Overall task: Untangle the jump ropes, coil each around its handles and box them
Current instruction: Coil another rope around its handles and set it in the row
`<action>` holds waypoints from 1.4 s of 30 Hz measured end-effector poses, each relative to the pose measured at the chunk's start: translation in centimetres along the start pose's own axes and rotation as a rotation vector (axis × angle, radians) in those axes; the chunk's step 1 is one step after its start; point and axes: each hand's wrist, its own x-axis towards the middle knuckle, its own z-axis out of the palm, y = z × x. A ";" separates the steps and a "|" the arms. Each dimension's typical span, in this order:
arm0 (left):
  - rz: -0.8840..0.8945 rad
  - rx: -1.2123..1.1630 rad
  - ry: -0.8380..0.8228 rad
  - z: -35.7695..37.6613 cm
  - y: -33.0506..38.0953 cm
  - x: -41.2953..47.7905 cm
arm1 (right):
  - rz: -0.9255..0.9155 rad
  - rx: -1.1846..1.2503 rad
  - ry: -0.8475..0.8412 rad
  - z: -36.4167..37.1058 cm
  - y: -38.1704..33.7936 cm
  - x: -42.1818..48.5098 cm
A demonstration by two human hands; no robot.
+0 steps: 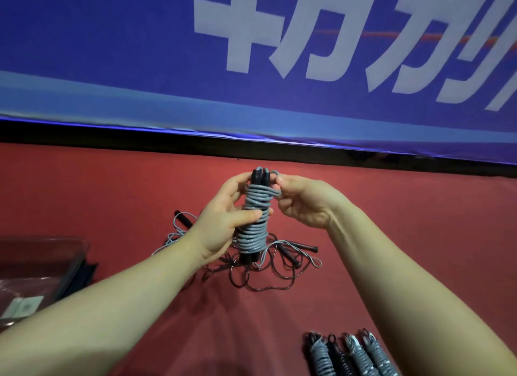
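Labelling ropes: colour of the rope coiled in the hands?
Grey rope on black handles; head view.

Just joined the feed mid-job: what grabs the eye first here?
The grey rope bundle, wound round black handles, stands upright mid-frame, gripped by the left hand while the right hand pinches its end loop near the top. Behind it a tangle of loose ropes lies on the red surface, below a big blue banner; four finished coils sit at lower right.

Wound bundle (pixel 253 222) above tangled ropes (pixel 263 269); box (pixel 72 263) left; coiled bundles (pixel 352 356) front right.
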 end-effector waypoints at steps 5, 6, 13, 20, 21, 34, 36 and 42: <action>0.032 0.019 -0.017 0.0 0.9 -0.1 | -0.178 -0.164 -0.005 0.0 -0.5 -0.9; 0.045 0.018 -0.013 0.0 1.0 -0.1 | -0.217 -0.218 0.002 0.1 -0.5 -1.0; 0.078 -0.012 -0.015 -0.4 1.4 -0.3 | -0.381 -0.460 0.032 0.9 -0.6 -1.4; 0.044 0.088 -0.056 -1.4 1.0 -0.6 | -0.274 -0.630 -0.089 0.2 -1.0 -1.5; 0.044 0.127 -0.075 -1.6 0.9 -0.6 | -0.266 -0.664 -0.087 -0.1 -1.1 -1.5; -0.007 0.221 -0.185 -0.7 1.7 -1.0 | -0.211 -0.339 -0.135 -2.1 -0.7 -1.7; -0.014 0.200 -0.183 -0.7 1.7 -0.9 | -0.234 -0.334 -0.150 -1.9 -0.5 -1.7; -0.037 0.191 -0.171 -1.0 1.7 -1.2 | -0.402 -0.510 -0.072 -0.7 -0.1 -1.3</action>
